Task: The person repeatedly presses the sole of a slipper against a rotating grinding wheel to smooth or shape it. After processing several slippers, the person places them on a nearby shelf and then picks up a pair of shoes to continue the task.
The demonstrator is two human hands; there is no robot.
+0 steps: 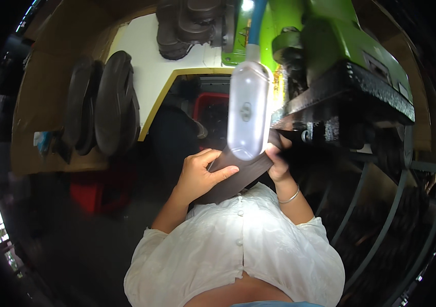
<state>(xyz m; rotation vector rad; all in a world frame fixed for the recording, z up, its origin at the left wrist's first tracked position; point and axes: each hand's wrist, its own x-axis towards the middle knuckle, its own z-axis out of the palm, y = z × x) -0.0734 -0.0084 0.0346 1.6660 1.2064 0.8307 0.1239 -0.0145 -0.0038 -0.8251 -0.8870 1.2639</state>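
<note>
My left hand (200,173) and my right hand (278,162) both grip a dark, flat shoe sole piece (238,176) held in front of my chest. The left thumb lies across its lower left edge; the right fingers curl over its upper right end, close to the black bed (351,97) of a green machine (330,36). A white oblong lamp (248,110) on a blue neck hangs over the piece and hides its upper part. I wear a white buttoned top and a thin bangle on the right wrist.
Stacks of black shoe soles (113,102) lean on a cardboard-covered surface at the left, and more soles (190,25) sit at the top. A red crate (210,115) stands below the white table edge. A large spoked wheel (392,204) fills the right side.
</note>
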